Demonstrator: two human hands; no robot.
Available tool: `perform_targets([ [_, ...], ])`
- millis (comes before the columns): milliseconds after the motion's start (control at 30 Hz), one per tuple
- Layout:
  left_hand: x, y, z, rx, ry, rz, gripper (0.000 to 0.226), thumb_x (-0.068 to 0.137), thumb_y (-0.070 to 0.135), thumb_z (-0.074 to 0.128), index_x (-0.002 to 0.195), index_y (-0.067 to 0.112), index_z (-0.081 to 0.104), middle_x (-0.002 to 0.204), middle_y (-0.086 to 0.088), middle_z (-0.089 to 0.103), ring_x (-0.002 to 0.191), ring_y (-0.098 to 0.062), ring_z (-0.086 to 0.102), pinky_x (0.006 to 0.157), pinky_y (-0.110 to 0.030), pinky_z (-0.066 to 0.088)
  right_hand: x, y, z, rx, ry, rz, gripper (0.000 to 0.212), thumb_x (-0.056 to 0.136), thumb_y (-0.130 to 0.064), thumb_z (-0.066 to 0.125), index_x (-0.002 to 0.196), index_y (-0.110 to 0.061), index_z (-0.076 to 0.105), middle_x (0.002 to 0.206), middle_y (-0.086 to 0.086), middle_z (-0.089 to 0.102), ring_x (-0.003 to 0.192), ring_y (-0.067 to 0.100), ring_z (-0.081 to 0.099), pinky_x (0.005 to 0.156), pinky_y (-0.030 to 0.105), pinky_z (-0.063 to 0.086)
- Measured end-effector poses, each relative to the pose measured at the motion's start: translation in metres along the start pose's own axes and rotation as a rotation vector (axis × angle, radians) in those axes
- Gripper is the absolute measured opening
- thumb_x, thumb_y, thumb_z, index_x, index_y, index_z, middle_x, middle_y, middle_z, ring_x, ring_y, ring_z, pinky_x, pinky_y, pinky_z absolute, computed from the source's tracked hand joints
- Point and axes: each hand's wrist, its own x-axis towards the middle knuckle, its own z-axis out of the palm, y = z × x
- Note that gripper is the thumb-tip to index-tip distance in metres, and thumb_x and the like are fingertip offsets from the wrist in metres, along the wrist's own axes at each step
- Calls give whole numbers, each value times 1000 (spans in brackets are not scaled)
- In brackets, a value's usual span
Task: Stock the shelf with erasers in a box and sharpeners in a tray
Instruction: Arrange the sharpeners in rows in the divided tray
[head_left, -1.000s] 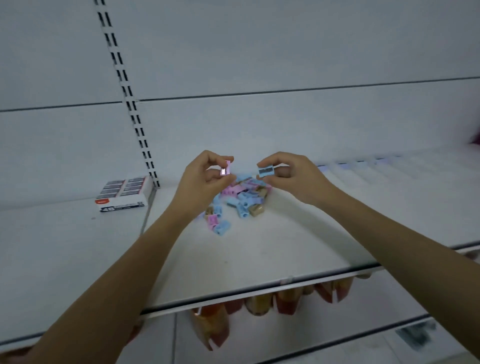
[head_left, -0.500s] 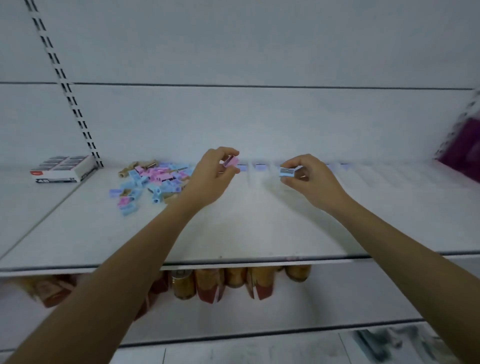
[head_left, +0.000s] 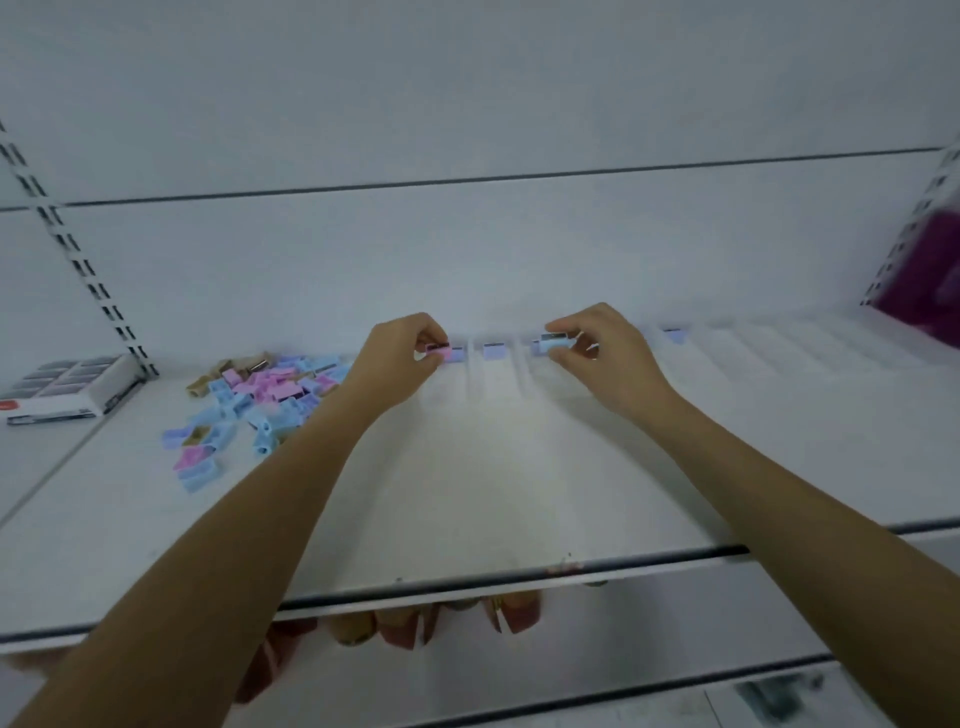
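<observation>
White shelf (head_left: 467, 493): left hand (head_left: 400, 358) pinches pink sharpener (head_left: 440, 350), right hand (head_left: 608, 358) blue sharpener (head_left: 555, 341).

Place: shop aisle | Fixture: white metal display shelf (head_left: 467, 493) with panelled back wall (head_left: 467, 104) and slotted uprights (head_left: 88, 280) | Stock: box of erasers (head_left: 67, 384), loose heap of small pastel sharpeners (head_left: 260, 395) | Below: row of red and tan packets (head_left: 415, 621), blurred | Far right: blurred purple goods (head_left: 930, 291)

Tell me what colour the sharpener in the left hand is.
Pink. The sharpener is pinched in the left hand, clearest in the head view.
</observation>
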Motion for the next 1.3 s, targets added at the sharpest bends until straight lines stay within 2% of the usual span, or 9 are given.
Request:
perform_targets([
  [67,9,-3,5,32,-65,4,13,83,7,63,95,2,65,96,-11,66,84,-16,55,66,-11,29,14,-3,10,-33,-3,-1,23,82,-5,63,105,-7,65,96,0,48,70,10,49,66,5,36],
  [133,16,-3,9,35,-127,23,12,81,5,64,92,1,65,96,-12,66,88,-22,59,68,-16,32,27,-5,20,-84,-45,7,23,83,-7,61,106,-9,63,96,-2,47,78,12,48,64,12,33],
  [267,25,-6,17,54,-238,25,13,80,11,68,88,2,63,95,-14,64,89,-25,58,75,-24,39,43,-6,39,-194,-113,-9,11,83,-11,60,94,-11,59,92,0,52,84,17,45,70,26,35],
  [433,29,-10,22,221,-243,62,13,84,9,56,94,5,63,104,-11,60,101,-27,54,80,-28,36,44,-3,52,-394,-218,-2,9,84,-13,58,90,-13,64,98,4,62,99,25,46,84,36,39],
  [633,25,-8,25,473,-145,122,22,91,14,43,105,12,59,112,-7,59,106,-26,51,85,-34,37,44,-7,55,-528,-247,-30,18,87,-15,52,97,-16,68,104,4,63,104,25,45,85,34,38],
  [867,17,-9,24,520,-145,128,26,94,21,39,113,13,56,114,-4,58,108,-23,47,85,-32,35,40,-8,54,-491,-248,-89,23,85,-14,55,103,-14,70,108,3,67,101,28,47,87,39,40],
  [1133,17,-12,24,540,-170,141,28,94,23,37,108,13,59,110,-3,60,106,-24,49,83,-31,32,39,-8,54,-513,-274,-84,27,87,-17,52,109,-14,67,112,4,65,103,29,47,88,37,40],
  [1233,18,-15,25,446,-83,171,49,86,29,24,101,7,64,100,-10,65,97,-32,56,78,-36,37,41,-7,55,-465,-236,-87,25,88,-19,52,108,-13,66,113,3,64,104,27,47,91,38,38],
  [1300,17,-16,25,436,-119,170,65,78,34,10,106,8,63,103,-10,65,101,-30,54,81,-37,37,41,-6,55,-459,-226,-91,27,89,-21,50,111,-14,64,117,0,62,107,26,45,92,37,37],
])
